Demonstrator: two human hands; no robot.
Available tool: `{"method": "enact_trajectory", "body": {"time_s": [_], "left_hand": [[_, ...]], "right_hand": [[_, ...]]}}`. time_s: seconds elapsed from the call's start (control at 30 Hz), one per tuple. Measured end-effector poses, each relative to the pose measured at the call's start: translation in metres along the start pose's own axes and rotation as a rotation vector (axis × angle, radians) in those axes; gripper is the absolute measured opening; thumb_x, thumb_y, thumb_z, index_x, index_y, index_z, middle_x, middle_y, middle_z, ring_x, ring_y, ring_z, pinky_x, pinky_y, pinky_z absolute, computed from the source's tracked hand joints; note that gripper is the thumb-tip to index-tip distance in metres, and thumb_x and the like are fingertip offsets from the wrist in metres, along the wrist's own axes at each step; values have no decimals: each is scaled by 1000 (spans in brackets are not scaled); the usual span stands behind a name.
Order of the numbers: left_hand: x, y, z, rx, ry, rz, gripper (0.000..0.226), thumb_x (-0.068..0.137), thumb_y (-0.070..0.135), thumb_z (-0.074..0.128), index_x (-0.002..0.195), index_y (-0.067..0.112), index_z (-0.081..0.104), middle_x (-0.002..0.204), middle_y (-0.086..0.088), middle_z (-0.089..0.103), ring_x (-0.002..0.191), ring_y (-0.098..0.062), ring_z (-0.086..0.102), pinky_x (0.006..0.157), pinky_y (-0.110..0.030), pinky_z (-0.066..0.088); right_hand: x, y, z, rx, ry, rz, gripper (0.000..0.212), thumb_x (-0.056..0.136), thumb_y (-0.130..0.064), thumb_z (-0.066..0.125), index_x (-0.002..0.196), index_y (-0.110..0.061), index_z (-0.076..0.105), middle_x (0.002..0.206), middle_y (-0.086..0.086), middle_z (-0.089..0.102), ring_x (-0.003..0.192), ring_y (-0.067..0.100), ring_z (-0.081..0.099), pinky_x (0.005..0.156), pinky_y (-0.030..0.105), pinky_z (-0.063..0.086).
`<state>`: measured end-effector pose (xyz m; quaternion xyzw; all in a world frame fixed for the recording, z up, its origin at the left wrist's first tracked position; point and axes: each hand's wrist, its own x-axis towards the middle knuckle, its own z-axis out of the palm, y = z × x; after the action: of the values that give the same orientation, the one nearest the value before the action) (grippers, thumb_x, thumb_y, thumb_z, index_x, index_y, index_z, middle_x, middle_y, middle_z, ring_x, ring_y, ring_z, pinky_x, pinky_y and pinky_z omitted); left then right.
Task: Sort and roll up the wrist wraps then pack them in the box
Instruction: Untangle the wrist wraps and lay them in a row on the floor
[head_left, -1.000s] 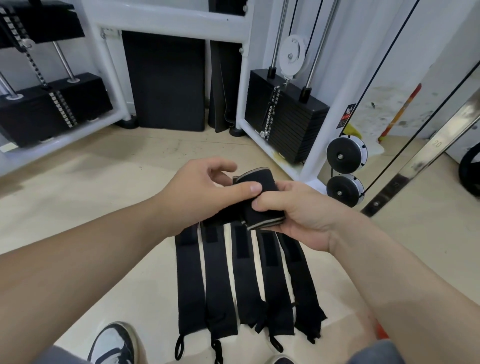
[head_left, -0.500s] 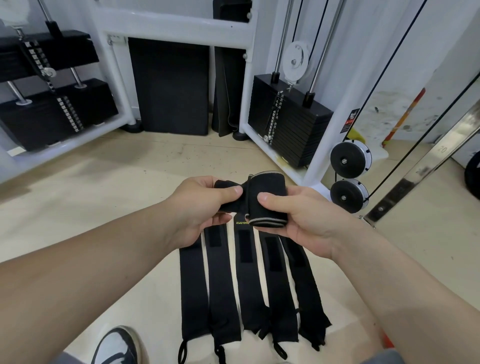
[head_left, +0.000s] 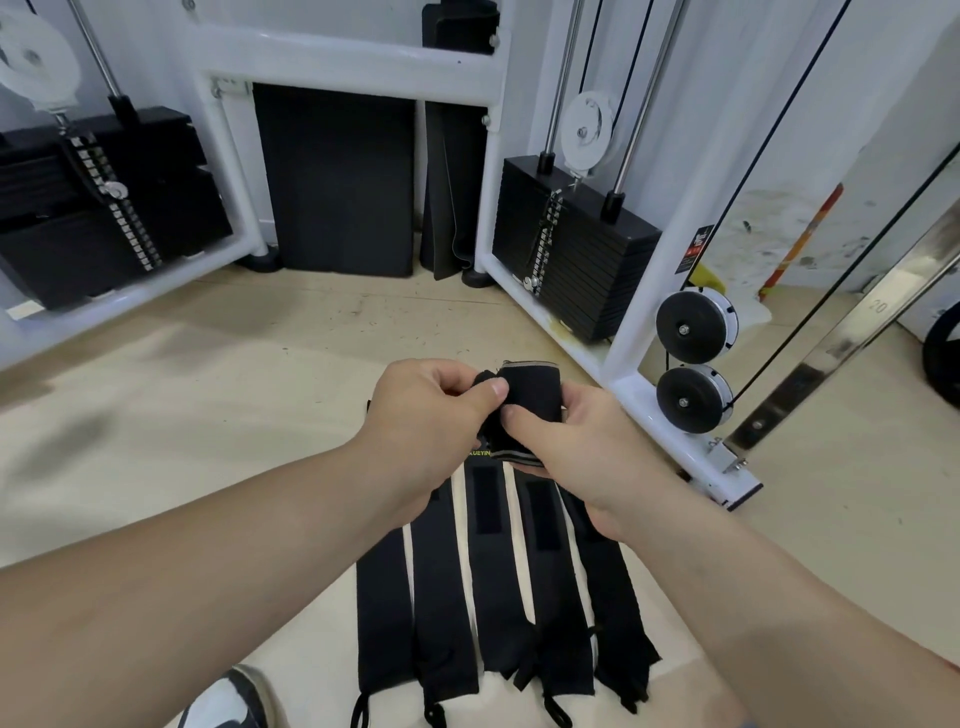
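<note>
1. Both hands meet in the middle of the view, above the floor, and hold a rolled black wrist wrap (head_left: 532, 400), a woven fabric band with a grey stripe along each edge.
2. The left hand (head_left: 431, 415) is at the roll's left side. Its thumb lies flat across the top with the tip pressed to the fabric, and the curled fingers behind it pinch a loose black end of the wrap.
3. The right hand (head_left: 587, 457) holds the roll from the right and from below. Its thumb presses on the front face of the roll; the other fingers are hidden behind the fabric, so I cannot tell how they lie.
4. Below the hands, five flat black fabric wrist wraps (head_left: 493, 597) lie side by side on the pale beige floor (head_left: 208, 441), with narrow strips of floor showing between them.
5. Darker rectangular fastening patches show on the far ends of the middle strips, and thin black cord loops trail from the near ends. Yellow lettering shows on one strip just under the roll.
6. The toe of a white and black sports shoe (head_left: 228, 701) sits at the bottom edge, left of the flat strips.
7. Beyond the hands stands a white tubular steel machine frame (head_left: 353, 57) with a black weight stack (head_left: 587, 260) on the right and another on the left.
8. Two round black pulley wheels (head_left: 693, 325) are mounted one above the other on the frame's right post.
9. A black rectangular mat (head_left: 337, 182) leans upright against the wall.
</note>
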<state>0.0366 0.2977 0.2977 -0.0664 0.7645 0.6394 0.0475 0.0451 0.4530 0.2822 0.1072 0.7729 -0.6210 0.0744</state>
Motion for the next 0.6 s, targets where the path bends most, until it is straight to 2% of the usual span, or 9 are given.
{"method": "enact_trajectory", "body": {"time_s": [0.1, 0.2, 0.3, 0.37, 0.43, 0.5, 0.53, 0.57, 0.6], "left_hand": [[-1, -1, 1, 31, -17, 27, 23, 102, 18, 70, 83, 13, 81, 77, -8, 77, 72, -13, 70, 77, -32, 67], [-3, -1, 2, 120, -41, 70, 33, 105, 17, 63, 76, 15, 79, 76, -10, 75, 73, -20, 71, 86, -43, 66], [-6, 1, 0, 178, -52, 115, 40, 105, 16, 62, 67, 19, 74, 60, 4, 65, 60, -11, 61, 69, -33, 58], [-7, 1, -2, 180, -62, 135, 36, 104, 16, 63, 70, 19, 77, 59, 7, 64, 57, -7, 56, 61, -26, 49], [-9, 0, -5, 189, -73, 138, 32, 104, 18, 62, 78, 18, 80, 64, 1, 70, 60, -11, 59, 61, -27, 48], [-8, 0, -8, 176, -111, 134, 31, 105, 17, 58, 85, 18, 82, 82, -14, 76, 74, -28, 69, 72, -35, 56], [-8, 1, -9, 155, -147, 121, 31, 103, 14, 55, 90, 19, 83, 92, -18, 77, 86, -37, 73, 80, -39, 59], [-10, 3, -10, 124, -189, 107, 35, 99, 9, 52, 95, 22, 84, 98, -18, 78, 96, -38, 74, 89, -43, 61], [-11, 5, -10, 104, -225, 97, 43, 97, 2, 49, 100, 25, 85, 102, -15, 80, 100, -32, 75, 93, -39, 63]], "right_hand": [[-2, 3, 8, -56, 29, -37, 35, 82, -50, 77, 109, -28, 74, 101, 3, 81, 99, 26, 78, 92, 55, 64], [-4, 3, 16, -60, 30, -70, 23, 98, -40, 70, 116, -27, 68, 105, 1, 79, 101, 19, 75, 92, 46, 64], [-4, 1, 21, -78, -28, -45, 26, 100, -40, 64, 123, -27, 62, 110, -2, 77, 105, 16, 73, 93, 41, 63], [-5, 0, 21, -17, -97, 4, 39, 88, -33, 69, 127, -28, 61, 114, -1, 77, 110, 17, 73, 98, 44, 61], [-6, -3, 18, 52, -143, 26, 52, 79, -18, 71, 129, -27, 62, 115, 2, 78, 113, 20, 73, 102, 44, 59], [-7, -6, 13, 106, -157, 21, 48, 81, -9, 71, 127, -23, 65, 115, 5, 78, 112, 22, 74, 103, 44, 58], [-6, -6, 9, 138, -156, 28, 48, 79, -10, 71, 125, -21, 68, 115, 7, 79, 112, 24, 74, 105, 46, 58], [-5, -6, 6, 176, -152, 36, 50, 74, -13, 72, 123, -19, 70, 115, 10, 79, 113, 26, 75, 107, 49, 58], [-3, -5, 2, 212, -157, 41, 52, 70, -16, 72, 122, -16, 71, 114, 11, 79, 113, 29, 75, 108, 52, 57]]}}
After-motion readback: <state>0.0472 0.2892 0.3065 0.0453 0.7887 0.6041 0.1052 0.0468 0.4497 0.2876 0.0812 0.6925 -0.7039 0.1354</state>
